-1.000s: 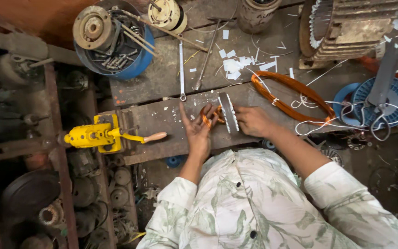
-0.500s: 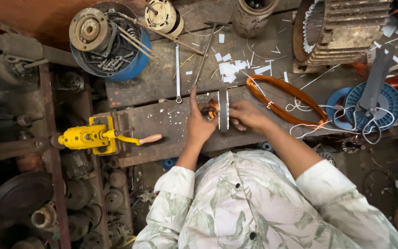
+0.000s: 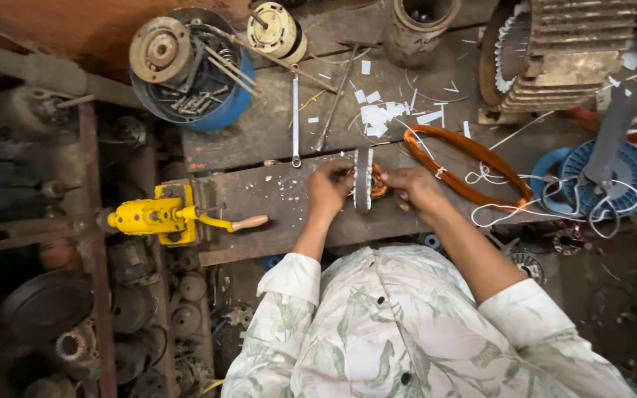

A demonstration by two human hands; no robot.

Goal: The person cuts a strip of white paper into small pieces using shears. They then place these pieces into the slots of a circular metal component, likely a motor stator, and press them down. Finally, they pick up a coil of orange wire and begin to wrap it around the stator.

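Head view looks straight down on a worn wooden bench (image 3: 274,195) with both hands working at its middle. Left hand (image 3: 329,188) grips the left side of a flat grey former (image 3: 363,180) standing on edge on the bench, fingers curled tight against it. Right hand (image 3: 416,188) is on the other side, fingers closed on a small copper wire coil (image 3: 379,180) that sits touching the former's right face. A larger orange-brown coil loop (image 3: 473,173) lies just right of the right hand, with white string (image 3: 503,195) tangled over its lower end. A yellow hand-crank winder (image 3: 160,217) is clamped at the bench's left edge, wooden handle pointing toward the left hand, well apart from it. A spanner (image 3: 296,121) and a thin rod (image 3: 333,103) lie on the plank above the hands, near scattered white paper scraps (image 3: 377,114). A blue tub (image 3: 200,74) full of metal parts sits at upper left, a finned motor stator (image 3: 554,51) at upper right, a blue wire spool (image 3: 599,177) at far right. Person wears a leaf-print shirt (image 3: 399,332), sleeves rolled.
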